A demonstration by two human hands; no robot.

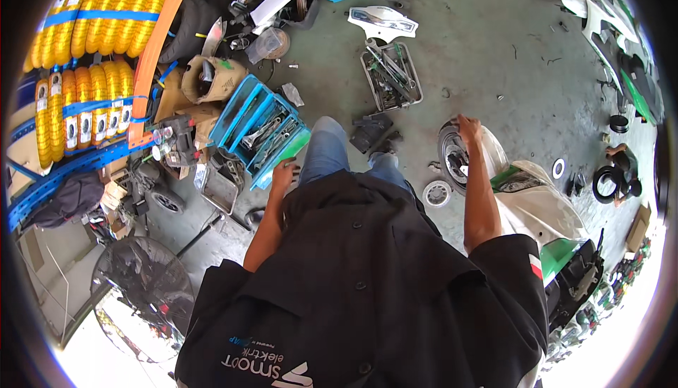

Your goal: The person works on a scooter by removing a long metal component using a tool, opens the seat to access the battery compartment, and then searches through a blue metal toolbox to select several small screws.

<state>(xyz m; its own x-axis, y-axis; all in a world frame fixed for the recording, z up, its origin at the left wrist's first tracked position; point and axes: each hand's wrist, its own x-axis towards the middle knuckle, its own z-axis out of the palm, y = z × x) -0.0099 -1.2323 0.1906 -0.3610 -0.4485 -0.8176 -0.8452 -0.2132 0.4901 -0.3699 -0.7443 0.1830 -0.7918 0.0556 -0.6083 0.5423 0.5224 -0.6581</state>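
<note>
A person's right hand [469, 131] bends its fingers over the edge of a wheel [449, 151], well right of an open blue toolbox [233, 111]; whether they grip cannot be told. The left hand [285, 173], fingers loosely curled and seemingly empty, hangs just beside the toolbox's right end.

Blue-and-orange shelving [150, 59] stands beside a stained grey-green floor [480, 49].

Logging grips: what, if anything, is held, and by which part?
Right hand is at the wheel, upper edge; grip unclear. Left hand: nothing visibly held.
</note>
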